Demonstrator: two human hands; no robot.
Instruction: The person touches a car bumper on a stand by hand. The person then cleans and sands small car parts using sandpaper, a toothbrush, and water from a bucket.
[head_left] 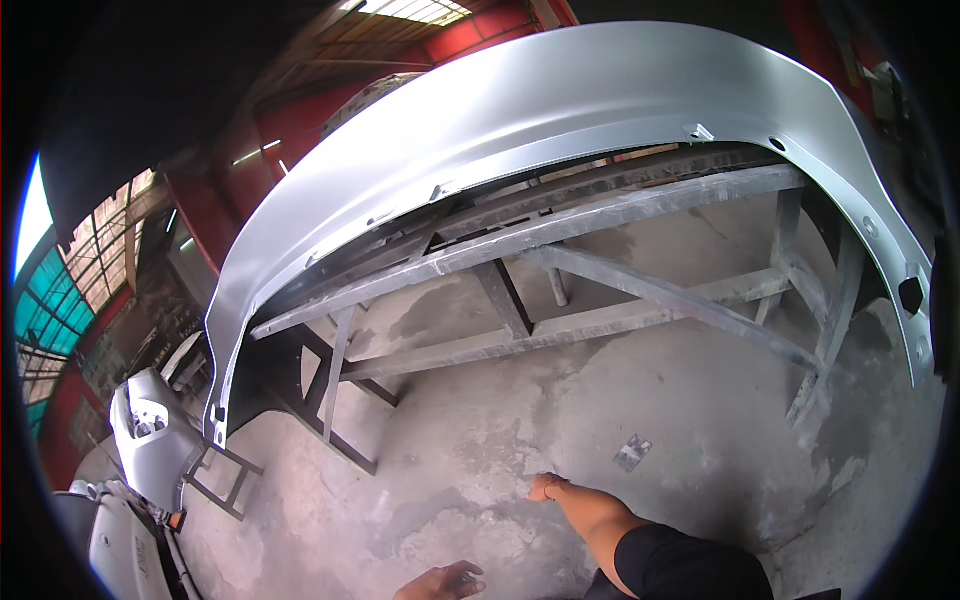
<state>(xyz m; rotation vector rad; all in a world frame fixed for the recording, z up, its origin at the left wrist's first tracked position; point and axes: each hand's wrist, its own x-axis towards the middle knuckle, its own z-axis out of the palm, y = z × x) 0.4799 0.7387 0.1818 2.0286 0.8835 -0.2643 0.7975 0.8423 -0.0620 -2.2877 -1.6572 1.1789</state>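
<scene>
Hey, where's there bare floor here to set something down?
Concrete floor lies open between the small stand at left and the left hand, and again between the flat piece and the right leg of the metal frame. It's crowded at far left, around the smaller silver part, and under the big silver panel, where bars cross.
</scene>
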